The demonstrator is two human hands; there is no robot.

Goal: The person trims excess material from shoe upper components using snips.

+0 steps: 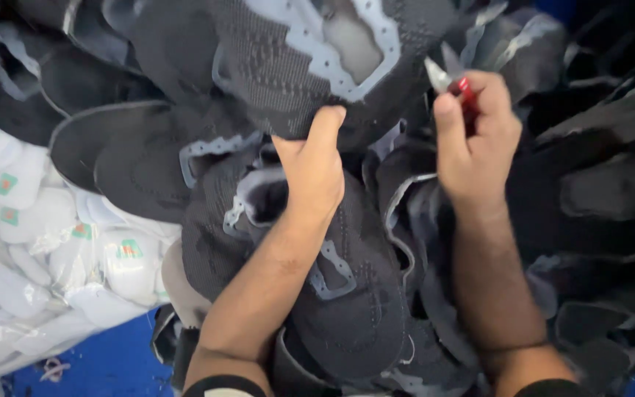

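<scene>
My left hand (pixel 316 165) grips the lower edge of a dark knitted shoe upper (pixel 288 59) with pale blue trim, held up over a heap of similar uppers (pixel 354 294). My right hand (pixel 475 140) is closed around small red-handled snips (pixel 453 81), whose metal blades point up and left toward the raised upper. The blades stand a short gap from the fabric. Both forearms reach up from the bottom edge of the view.
Clear bags of white insoles (pixel 45 242) with small green and orange marks lie at the left. Blue surface (pixel 104 364) shows at the lower left. More dark uppers (pixel 604 184) are piled at the right and along the top.
</scene>
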